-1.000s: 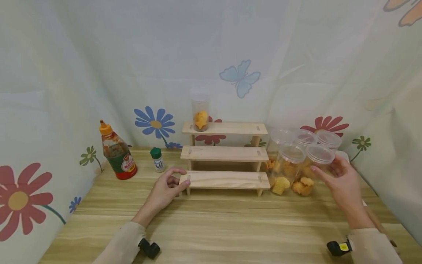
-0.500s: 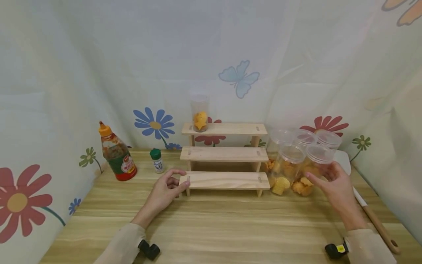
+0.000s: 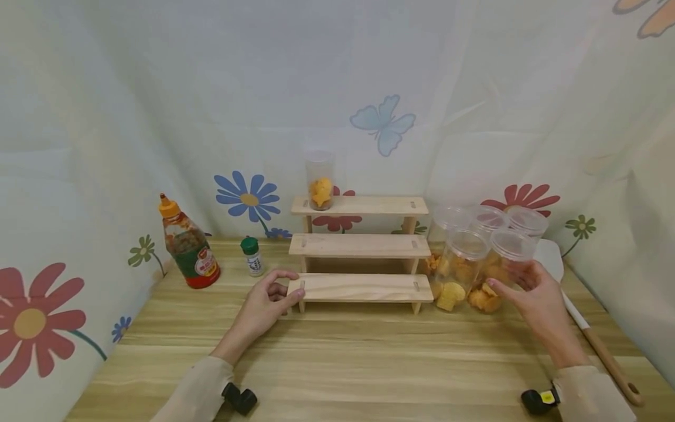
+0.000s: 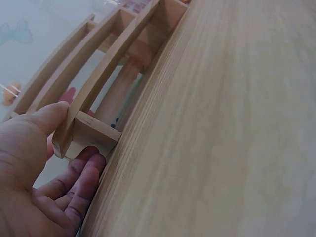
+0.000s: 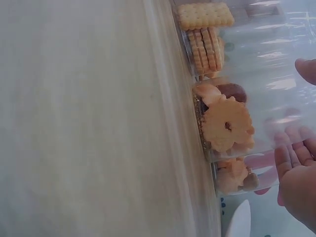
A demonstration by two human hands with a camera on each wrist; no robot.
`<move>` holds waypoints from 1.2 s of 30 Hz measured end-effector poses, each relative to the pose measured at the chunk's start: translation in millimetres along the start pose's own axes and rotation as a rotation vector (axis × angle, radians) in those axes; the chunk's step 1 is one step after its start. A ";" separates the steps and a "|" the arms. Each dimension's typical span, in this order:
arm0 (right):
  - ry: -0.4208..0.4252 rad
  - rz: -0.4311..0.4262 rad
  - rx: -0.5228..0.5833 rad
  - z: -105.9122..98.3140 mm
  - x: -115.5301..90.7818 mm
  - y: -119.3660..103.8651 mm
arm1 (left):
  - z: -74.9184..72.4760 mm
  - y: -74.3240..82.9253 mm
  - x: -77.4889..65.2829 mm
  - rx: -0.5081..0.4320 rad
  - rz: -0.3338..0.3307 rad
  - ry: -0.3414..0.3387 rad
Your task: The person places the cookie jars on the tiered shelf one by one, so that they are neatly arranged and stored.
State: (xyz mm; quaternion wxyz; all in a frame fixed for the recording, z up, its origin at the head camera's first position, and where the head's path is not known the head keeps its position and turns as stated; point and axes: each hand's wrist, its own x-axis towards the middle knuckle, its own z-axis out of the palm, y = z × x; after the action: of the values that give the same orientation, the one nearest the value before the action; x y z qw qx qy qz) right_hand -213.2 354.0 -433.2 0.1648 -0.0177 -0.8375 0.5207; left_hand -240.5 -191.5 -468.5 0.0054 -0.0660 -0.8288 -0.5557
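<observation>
My left hand [image 3: 263, 300] grips the left end of the lowest step of a three-tier wooden display rack [image 3: 361, 287]. In the left wrist view, its thumb lies on the step's edge and its fingers curl beside the leg [image 4: 96, 131]. At the rack's right stands a cluster of several clear lidded cookie jars [image 3: 467, 249]. My right hand [image 3: 545, 308] curls round the lower side of the front right jar [image 3: 511, 246], which stands upright on the table. A scalloped cookie [image 5: 228, 126] shows through its wall. Another jar [image 3: 320, 181] sits at the top step's left end.
To the left stand a red sauce bottle [image 3: 191, 249] with an orange nozzle and a small green-capped shaker [image 3: 252, 257]. At the right edge lies a white spatula [image 3: 606, 357] with a wooden handle. A flowered curtain [image 3: 263, 88] backs the wooden table [image 3: 369, 363].
My right hand has slid a little down and leftward along the front right jar, uncovering the spatula. The jar stays in place. My left hand keeps its grip on the rack.
</observation>
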 end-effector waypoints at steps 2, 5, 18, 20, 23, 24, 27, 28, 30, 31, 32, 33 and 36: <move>0.005 -0.009 0.003 0.0 0.1 0.3 | -0.1 -0.2 -0.2 -0.007 0.003 -0.003; 0.016 -0.026 0.009 0.3 0.1 0.2 | 0.0 -1.3 0.2 -0.009 0.005 -0.002; 0.034 -0.065 0.122 -5.8 -0.2 -5.9 | 0.5 -4.9 2.8 0.016 0.001 0.007; 0.046 -0.062 0.120 -8.7 0.1 -10.5 | 0.2 -5.4 3.0 0.016 0.001 0.005; 0.068 -0.060 0.040 -15.0 0.0 -20.2 | 0.0 -5.9 3.8 0.015 0.002 0.005; 0.073 -0.057 0.026 -17.4 -0.3 -24.1 | 0.0 -5.9 4.1 0.013 0.003 0.005; 0.088 -0.063 -0.002 -26.9 -2.3 -36.4 | 0.5 -5.6 4.5 0.006 0.008 0.002; 0.093 -0.069 0.001 -30.2 -3.2 -40.6 | 0.8 -5.6 4.6 0.004 0.010 0.001; 0.102 -0.083 0.008 -37.7 -4.1 -48.0 | 1.3 -5.6 4.6 0.003 0.011 0.001; 0.110 -0.093 0.006 -41.4 -4.1 -51.5 | 1.4 -5.6 4.4 0.005 0.010 0.001; 0.118 -0.103 0.000 -44.8 -3.8 -54.8 | 1.4 -5.7 4.4 0.007 0.010 0.002; 0.130 -0.113 -0.001 -47.3 -3.2 -58.1 | 1.4 -5.7 4.2 0.010 0.009 0.004; 0.161 -0.152 0.011 -53.3 1.2 -67.6 | 0.7 -6.3 3.7 0.015 0.006 0.009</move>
State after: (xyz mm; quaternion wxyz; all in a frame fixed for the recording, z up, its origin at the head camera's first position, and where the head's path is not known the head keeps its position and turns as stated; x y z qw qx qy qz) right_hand -189.1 369.5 -352.1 0.2708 0.0052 -0.8176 0.5081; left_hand -244.8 -192.8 -474.2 0.0110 -0.0660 -0.8326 -0.5497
